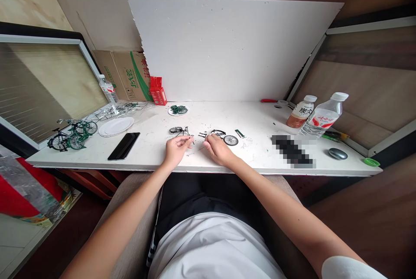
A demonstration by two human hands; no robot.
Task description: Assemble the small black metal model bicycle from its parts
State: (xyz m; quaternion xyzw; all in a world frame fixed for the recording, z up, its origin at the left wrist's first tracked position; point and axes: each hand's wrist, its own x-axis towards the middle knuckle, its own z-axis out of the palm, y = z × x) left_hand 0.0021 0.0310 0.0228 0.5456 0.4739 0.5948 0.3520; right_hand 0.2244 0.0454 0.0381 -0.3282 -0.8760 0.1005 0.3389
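Note:
My left hand (176,150) is closed in a pinch above the white table, and a thin dark bit shows at its fingertips. Just behind those fingers is a partly assembled black model bicycle (176,130); whether they grip it, I cannot tell. My right hand (218,149) is closed, its fingers curled so that what they hold is hidden. Beyond the right knuckles lie a black curved bicycle part (218,132) and small dark pieces (202,134). To the right are a spoked toy wheel (230,140) and a green forked piece (239,133).
Assembled model bicycles (73,134), a phone (124,146) and white paper plates (116,126) occupy the left side. Green parts fill a small plate (170,113) at the back. Bottles (323,116), a mouse (337,154) and a green cap (371,162) are right. A white board (234,49) stands behind.

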